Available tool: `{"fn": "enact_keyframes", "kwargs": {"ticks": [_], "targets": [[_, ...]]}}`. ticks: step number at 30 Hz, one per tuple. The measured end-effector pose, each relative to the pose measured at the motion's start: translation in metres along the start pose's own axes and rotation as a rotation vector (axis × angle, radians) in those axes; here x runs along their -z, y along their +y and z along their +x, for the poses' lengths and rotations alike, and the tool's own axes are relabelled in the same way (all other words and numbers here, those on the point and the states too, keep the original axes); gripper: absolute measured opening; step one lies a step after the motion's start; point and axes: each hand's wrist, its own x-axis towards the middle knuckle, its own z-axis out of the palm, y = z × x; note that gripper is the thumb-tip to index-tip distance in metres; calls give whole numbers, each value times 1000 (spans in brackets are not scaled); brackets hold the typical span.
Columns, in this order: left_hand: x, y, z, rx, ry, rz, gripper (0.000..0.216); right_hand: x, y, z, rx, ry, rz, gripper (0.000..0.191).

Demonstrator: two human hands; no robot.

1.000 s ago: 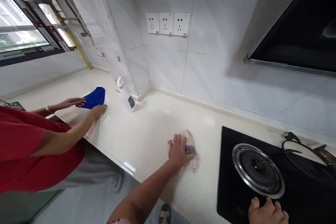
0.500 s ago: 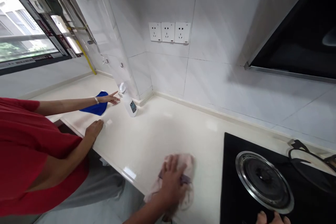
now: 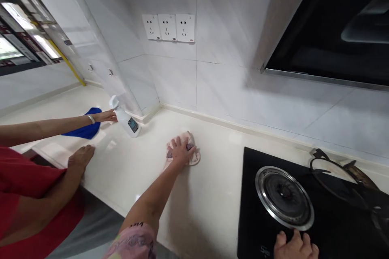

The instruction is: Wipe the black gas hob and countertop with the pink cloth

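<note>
1. Two hands at work on a kitchen counter: the person's left hand (image 3: 180, 151) spreads its fingers over a crumpled pink cloth (image 3: 194, 158) and presses it to the cream countertop (image 3: 209, 206), a pink patterned sleeve (image 3: 132, 243) showing near the bottom of the frame.
2. Right hand (image 3: 294, 247), cut off by the frame, rests open with its fingertips on the near side of a black gas hob (image 3: 334, 234); it holds nothing that can be seen.
3. Nearby, a co-worker in a red shirt (image 3: 27, 194) leans along the counter. One hand (image 3: 106, 116), a bracelet (image 3: 90, 119) at its wrist, reaches just beside a white trigger spray bottle (image 3: 127, 123) and above a blue cloth (image 3: 82, 129); the other hand (image 3: 80, 158) lies flat near the counter's front edge.
4. Room to move: a wide stretch of countertop separates the pink cloth from the hob's steel burner ring (image 3: 284, 197), with more running back to the low skirting (image 3: 212, 123) under three wall sockets (image 3: 168, 27). The front edge lies nearer, below the left forearm.
</note>
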Motion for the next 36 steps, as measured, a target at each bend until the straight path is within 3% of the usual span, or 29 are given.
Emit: {"fn": "enact_keyframes", "kwargs": {"ticks": [6, 9, 13, 16, 18, 21, 26, 30, 33, 36], "targets": [[-35, 110, -3, -352, -39, -109, 66, 2, -3, 2, -2, -2, -41, 51], [-51, 156, -12, -431, -80, -133, 66, 3, -5, 1, 3, -4, -61, 52], [-64, 202, -32, -474, -129, -167, 69, 3, -5, 0, 34, 28, -78, 55], [-68, 218, -60, -528, -161, -194, 70, 3, -5, 1, 40, 39, -79, 54], [-68, 214, -83, -565, -185, -209, 70, 4, -6, 1, 35, 42, -67, 53], [-63, 187, -121, -628, -201, -221, 68, 5, -6, 1, 32, 47, -38, 52], [-61, 99, -207, -813, -192, -271, 69, 5, -5, -1, 21, 73, -8, 51], [-84, 32, -274, -962, -155, -268, 69, 1, 0, 0, -2, 37, 4, 52], [-99, 10, -295, -1019, -139, -243, 64, -3, 5, 3, -10, -11, 24, 56], [-96, 19, -278, -992, -117, -233, 65, -5, 6, 4, -21, -8, 38, 57]]}}
